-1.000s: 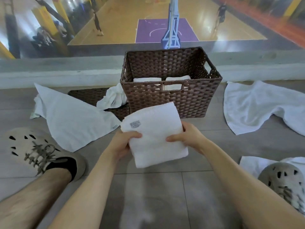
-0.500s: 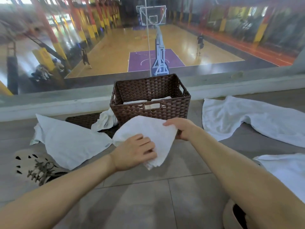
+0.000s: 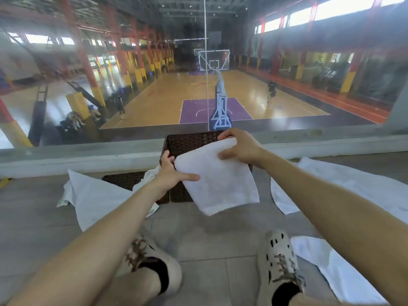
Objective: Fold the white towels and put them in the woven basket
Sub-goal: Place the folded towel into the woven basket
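A folded white towel [image 3: 218,180] hangs tilted in front of and over the brown woven basket [image 3: 187,142], hiding most of it. My left hand [image 3: 171,171] grips the towel's left edge, thumb lying across its front. My right hand [image 3: 239,147] grips the towel's upper right corner above the basket's opening. The inside of the basket is hidden by the towel. Unfolded white towels lie on the floor to the left [image 3: 97,195], right [image 3: 344,184] and near right [image 3: 331,268].
A flat woven lid [image 3: 123,180] lies left of the basket with a crumpled white cloth [image 3: 146,178] on it. A low grey ledge and glass pane [image 3: 66,160] stand just behind the basket. My two shoes [image 3: 278,261] rest on the tiled floor below.
Both hands have carried the folded towel up and forward, from in front of the basket to over its opening. The view has tilted upward.
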Tool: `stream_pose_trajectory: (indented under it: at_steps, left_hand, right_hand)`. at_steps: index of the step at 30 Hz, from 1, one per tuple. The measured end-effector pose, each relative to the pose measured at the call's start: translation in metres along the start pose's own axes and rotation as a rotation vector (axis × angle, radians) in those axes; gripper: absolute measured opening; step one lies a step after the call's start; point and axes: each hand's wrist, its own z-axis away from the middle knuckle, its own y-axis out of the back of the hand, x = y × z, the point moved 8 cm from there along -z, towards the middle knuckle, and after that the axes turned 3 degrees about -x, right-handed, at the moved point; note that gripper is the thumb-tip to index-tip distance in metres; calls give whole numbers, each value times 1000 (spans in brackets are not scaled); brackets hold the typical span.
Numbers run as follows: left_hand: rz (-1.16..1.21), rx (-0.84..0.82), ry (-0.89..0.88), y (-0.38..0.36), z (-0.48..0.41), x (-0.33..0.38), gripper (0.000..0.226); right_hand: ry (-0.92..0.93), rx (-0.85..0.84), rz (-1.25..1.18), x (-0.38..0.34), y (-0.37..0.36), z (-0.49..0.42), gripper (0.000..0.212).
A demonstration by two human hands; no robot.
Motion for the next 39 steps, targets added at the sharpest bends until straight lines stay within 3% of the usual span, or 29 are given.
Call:
stream_pose_trajectory:
  at_steps: [2,4,6,8,11,14,17,19,21,23,25,29,32,39]
  left_hand:
    - [166,-194,16,-13,-7,13,116]
    - [262,-214,-22,-11,-23,30,73]
    - [375,-90,-46,2,-47,53,56]
    - [439,74,-56,19,-76,77,36]
    - [294,234,-108,43,-128,115,20]
    - [117,148,-186,56,-187,147,44]
    - [-69,-152,-89,51,-240,145,68]
    - [-95,-287,-42,51,-272,128,97]
    - [-56,-256,-1,51,-299,102,119]
    - [-67,-110,46,53,-315,70,132]
    - [-141,-71,95,49,-321,35,124]
    - [-372,-284,246,39,-318,-39,110]
    - [-481,-386,341,37,-321,-79,101]
    - [-704,-377,514,42,-334,-129,118]
  right_hand:
    - [-1,-1,-49,-10,15,-11,50]
    - [1,52,-125,-18,34,-31,52]
    - [-21,117,-386,-13,48,-56,60]
    - [-118,38,-627,5,38,-84,66]
    - [-198,-48,-603,27,19,-127,46]
    - [-169,125,-671,37,36,-188,33]
    - [-146,200,-606,44,51,-248,24]
    - [-154,200,-502,60,50,-280,27]
    - [-184,159,-416,83,38,-302,32]
    - [-266,112,-383,117,16,-314,35]
    - [-394,24,-385,159,-18,-316,28]
    - [-665,-170,-438,228,-96,-300,46]
    - [-780,-273,-424,258,-137,-299,38]
    - [-912,-422,-423,284,-187,-313,47]
